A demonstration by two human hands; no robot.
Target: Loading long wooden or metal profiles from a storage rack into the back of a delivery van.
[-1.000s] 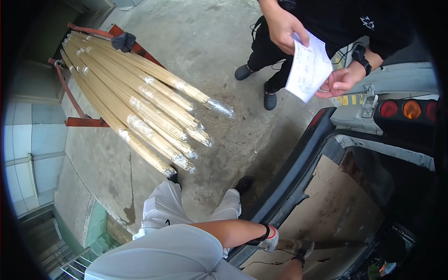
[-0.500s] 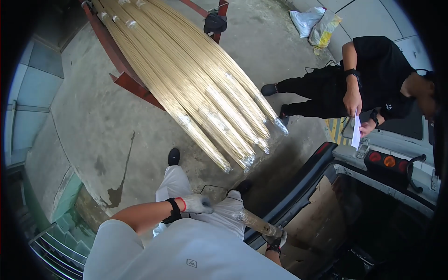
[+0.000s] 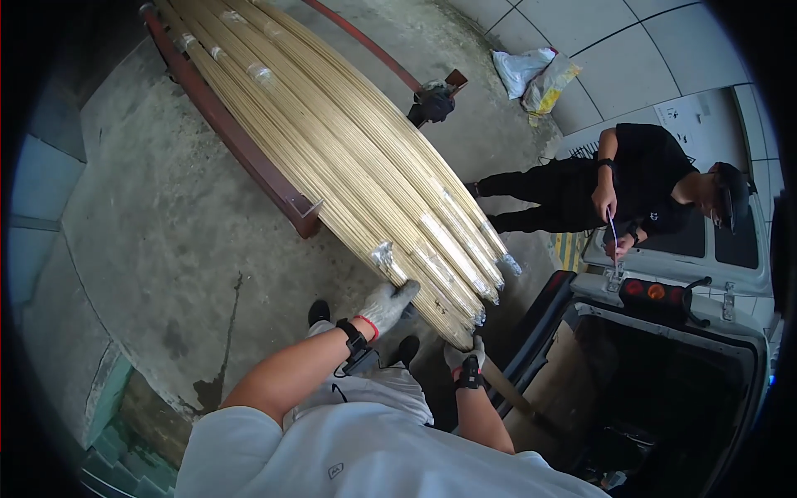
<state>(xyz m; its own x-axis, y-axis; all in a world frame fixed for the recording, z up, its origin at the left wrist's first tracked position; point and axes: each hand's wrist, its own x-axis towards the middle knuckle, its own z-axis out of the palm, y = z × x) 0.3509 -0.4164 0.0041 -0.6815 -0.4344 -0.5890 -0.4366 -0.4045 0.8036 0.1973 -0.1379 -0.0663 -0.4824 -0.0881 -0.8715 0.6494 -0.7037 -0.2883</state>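
Note:
Long bundles of thin gold-coloured rods (image 3: 357, 158), bound with clear plastic, slant down toward me on a red metal rack (image 3: 241, 149). My gloved left hand (image 3: 386, 307) is closed around the nearest bundle (image 3: 427, 311), just below a plastic-wrapped band. At that bundle's near end is my gloved right hand (image 3: 463, 353), its fingers closed about the tip and partly hidden. A flat tan strip (image 3: 508, 390) shows beside my right wrist; whether it touches the hand is unclear.
To the right stands the open back of a vehicle (image 3: 664, 286) with cardboard (image 3: 548, 373) inside. Beyond it a person in black (image 3: 573, 178) holds a paper (image 3: 613, 228). Two sacks (image 3: 540, 83) lie by the wall. A dark bag (image 3: 433, 101) hangs on the rack's far post.
Both hands have moved forward onto the nearest bundle. The brown wrapped tube has left my right hand's visible grasp. My view has shifted, and the bundle's end sits closer to the vehicle.

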